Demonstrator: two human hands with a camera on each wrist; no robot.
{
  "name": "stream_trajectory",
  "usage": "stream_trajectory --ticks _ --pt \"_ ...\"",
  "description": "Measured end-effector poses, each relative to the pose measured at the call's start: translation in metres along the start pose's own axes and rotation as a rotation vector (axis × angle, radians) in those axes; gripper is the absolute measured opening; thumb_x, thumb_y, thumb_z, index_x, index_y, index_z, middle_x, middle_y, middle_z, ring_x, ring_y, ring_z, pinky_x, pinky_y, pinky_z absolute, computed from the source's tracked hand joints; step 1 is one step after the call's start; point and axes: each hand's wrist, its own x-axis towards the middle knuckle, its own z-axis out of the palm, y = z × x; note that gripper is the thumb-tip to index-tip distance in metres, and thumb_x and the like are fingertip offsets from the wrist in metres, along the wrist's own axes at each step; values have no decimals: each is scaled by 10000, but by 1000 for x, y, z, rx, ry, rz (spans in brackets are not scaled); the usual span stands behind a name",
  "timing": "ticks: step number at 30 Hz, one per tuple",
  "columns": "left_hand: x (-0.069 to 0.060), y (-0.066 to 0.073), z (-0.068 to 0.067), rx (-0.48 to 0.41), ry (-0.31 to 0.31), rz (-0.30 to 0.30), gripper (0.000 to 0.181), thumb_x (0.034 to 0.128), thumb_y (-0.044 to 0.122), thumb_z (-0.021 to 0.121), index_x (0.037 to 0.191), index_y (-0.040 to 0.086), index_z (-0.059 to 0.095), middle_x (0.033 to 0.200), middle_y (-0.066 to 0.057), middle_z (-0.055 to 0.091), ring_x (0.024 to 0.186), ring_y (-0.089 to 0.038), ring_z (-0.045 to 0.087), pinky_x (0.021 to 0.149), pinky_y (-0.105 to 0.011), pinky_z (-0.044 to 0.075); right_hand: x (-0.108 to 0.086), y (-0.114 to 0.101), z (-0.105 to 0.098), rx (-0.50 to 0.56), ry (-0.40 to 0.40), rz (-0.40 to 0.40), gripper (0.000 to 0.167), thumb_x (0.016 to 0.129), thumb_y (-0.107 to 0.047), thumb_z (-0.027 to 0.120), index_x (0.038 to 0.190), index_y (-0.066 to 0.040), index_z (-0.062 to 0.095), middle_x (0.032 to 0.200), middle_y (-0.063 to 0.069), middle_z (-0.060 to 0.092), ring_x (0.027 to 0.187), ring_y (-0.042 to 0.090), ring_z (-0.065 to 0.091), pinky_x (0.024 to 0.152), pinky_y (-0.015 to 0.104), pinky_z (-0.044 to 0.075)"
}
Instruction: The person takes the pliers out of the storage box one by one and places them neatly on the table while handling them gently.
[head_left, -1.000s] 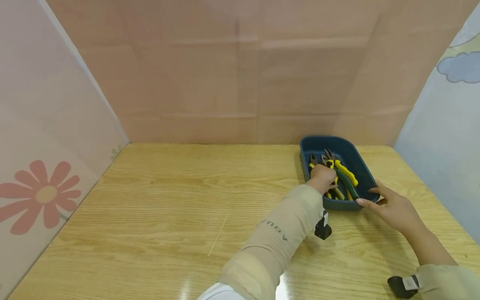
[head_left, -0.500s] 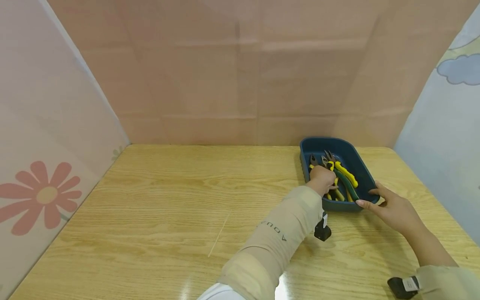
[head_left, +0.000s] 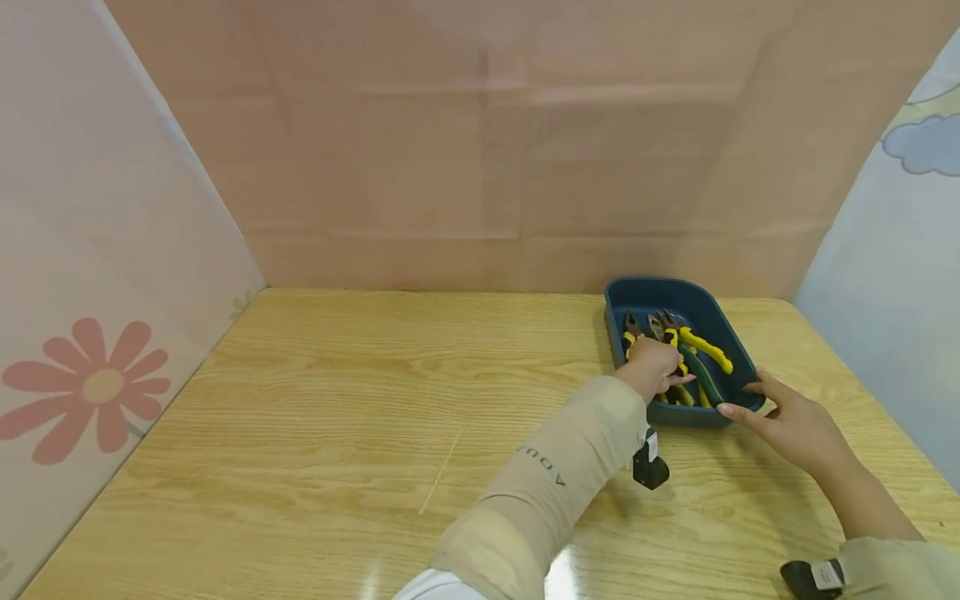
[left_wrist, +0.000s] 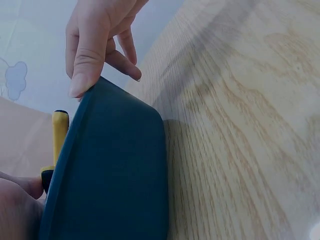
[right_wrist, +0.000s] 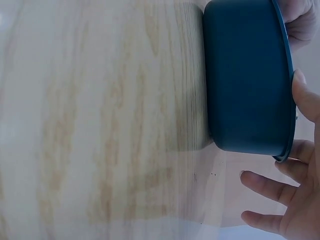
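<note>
Where the blue tray (head_left: 688, 417) stands on the wooden table (head_left: 360, 417), right of centre in the head view, the left hand (head_left: 652, 360) is inside it, over its left part. The hand lies on top of the pliers collected there. One digit points out straight to the right, above the handles; the remaining fingertips are hidden, and it cannot be told whether they close round a handle. At lower left of the left wrist view, a fingertip shows just beside a black-and-yellow handle part.

The right hand (head_left: 802, 429) holds the tray's near right corner, thumb on the front rim and a finger at the right rim, narrowly set. At lower right of the right wrist view, two further fingers stand spread and apart from the tray.

Tray contents: several pliers, partly overlapping. A dark pliers head (head_left: 632, 323) points to the upper edge of the frame at the left wall; a grey pliers head (head_left: 656, 327) is to its right. A yellow handle (head_left: 707, 350) lies diagonally on the right; a dark green handle (head_left: 703, 377) runs down to the front rim, its lower end close to the right thumb. More handle ends show below the left hand, near the front wall.
</note>
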Motion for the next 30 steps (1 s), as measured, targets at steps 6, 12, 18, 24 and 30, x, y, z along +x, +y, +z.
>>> stream_trajectory --ticks 6,12,18,24,30 --pt "-73 35 14 -41 25 -73 660 729 -80 602 1311 116 361 1078 -234 457 914 -499 432 505 -602 399 1 -1 -1 -8 29 -7 825 830 -488 480 1308 118 189 1219 372 299 819 405 508 525 413 430" --pt "-156 75 29 133 76 -26 606 744 -145 552 1294 11 350 1082 -244 459 934 -492 440 574 -588 422 2 -3 0 1 21 -4 797 831 -486 480 1288 123 245 1300 352 176 835 429 490 528 419 426" --pt "-255 132 33 248 -11 -15 553 731 -159 564 1235 27 434 967 -185 508 840 -418 508 541 -529 454 4 -2 0 -2 28 -2 796 822 -499 485 1275 121 276 1309 348 160 831 428 495 522 416 427" --pt "-428 215 62 601 65 31 422 786 -136 517 1169 39 511 922 -132 521 786 -326 548 695 -455 474 4 -1 0 -17 23 -1 777 828 -489 483 1264 126 291 1292 363 175 820 423 505 519 425 430" --pt "-436 220 56 530 8 33 384 784 -131 521 1139 17 531 844 -144 516 742 -327 565 694 -462 473 3 1 2 -19 19 -1 763 831 -486 480 1248 130 312 1302 357 156 815 421 506 520 427 429"
